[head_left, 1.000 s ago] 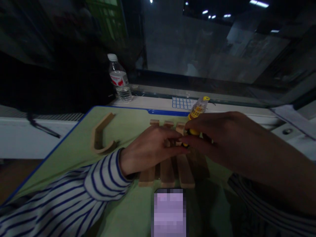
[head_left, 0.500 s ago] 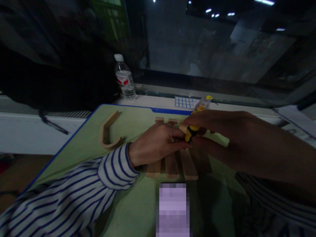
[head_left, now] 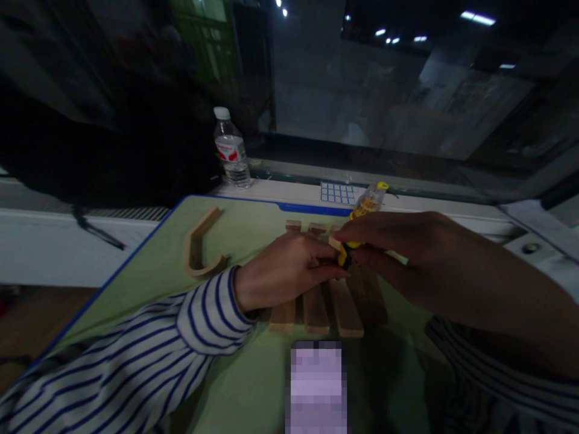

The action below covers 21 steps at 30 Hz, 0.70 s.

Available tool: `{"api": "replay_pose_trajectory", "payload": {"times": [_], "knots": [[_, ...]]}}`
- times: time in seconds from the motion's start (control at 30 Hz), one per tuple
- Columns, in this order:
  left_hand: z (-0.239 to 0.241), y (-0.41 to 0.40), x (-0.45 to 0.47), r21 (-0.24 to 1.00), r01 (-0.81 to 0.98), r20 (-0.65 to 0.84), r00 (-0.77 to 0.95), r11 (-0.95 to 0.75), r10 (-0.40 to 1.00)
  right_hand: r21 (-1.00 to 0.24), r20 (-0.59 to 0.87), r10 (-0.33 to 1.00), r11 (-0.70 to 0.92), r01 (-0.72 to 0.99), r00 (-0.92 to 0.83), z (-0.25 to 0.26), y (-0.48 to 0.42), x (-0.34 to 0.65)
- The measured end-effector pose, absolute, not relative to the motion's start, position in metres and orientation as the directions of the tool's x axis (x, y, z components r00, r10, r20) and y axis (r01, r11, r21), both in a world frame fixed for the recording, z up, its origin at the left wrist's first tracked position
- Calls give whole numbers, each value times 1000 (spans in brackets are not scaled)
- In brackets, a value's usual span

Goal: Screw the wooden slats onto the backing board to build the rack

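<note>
My right hand (head_left: 434, 265) is closed around a yellow-and-black screwdriver (head_left: 342, 255), of which only part of the handle shows; its shaft and tip are hidden. From the left, my left hand (head_left: 289, 268) reaches over the wooden slats, and its thumb and forefinger pinch the near end of the screwdriver. Beneath both hands lie several light wooden slats (head_left: 347, 310) side by side, partly covered by the hands. At the left of the table rests a bent wooden piece (head_left: 192, 244) with a curved end, touched by neither hand.
A pale green table (head_left: 149, 274) with a blue edge bears the wood. A pixelated phone-like shape (head_left: 316, 386) is at the front. On the sill behind stand a water bottle (head_left: 233, 150), a clear bag with yellow (head_left: 371, 199) and a blue-gridded sheet (head_left: 337, 193).
The whole view has shifted slightly down. The screwdriver handle has turned a little between my fingers, and both hands stay over the same slats.
</note>
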State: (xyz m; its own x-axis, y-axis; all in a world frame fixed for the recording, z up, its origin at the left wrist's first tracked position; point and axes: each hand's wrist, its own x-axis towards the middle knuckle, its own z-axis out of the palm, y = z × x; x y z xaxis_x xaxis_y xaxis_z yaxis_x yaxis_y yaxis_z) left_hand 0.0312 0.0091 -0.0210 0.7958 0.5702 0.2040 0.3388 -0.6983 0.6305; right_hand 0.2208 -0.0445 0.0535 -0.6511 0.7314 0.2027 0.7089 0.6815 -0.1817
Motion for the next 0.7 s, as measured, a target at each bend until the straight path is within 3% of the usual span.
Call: {"api": "replay_pose_trajectory", "payload": {"times": [0.33, 0.5, 0.7], "knots": [[-4, -3, 16, 439, 479, 86, 820, -760, 566, -202, 190, 748, 663, 721, -635, 53, -45, 225], [-7, -32, 7, 485, 365, 163, 855, -795, 492, -205, 172, 749, 663, 720, -640, 52, -41, 225], [-30, -51, 9, 403, 371, 261, 830, -837, 493, -217, 189, 749, 662, 717, -635, 50, -41, 224]]}}
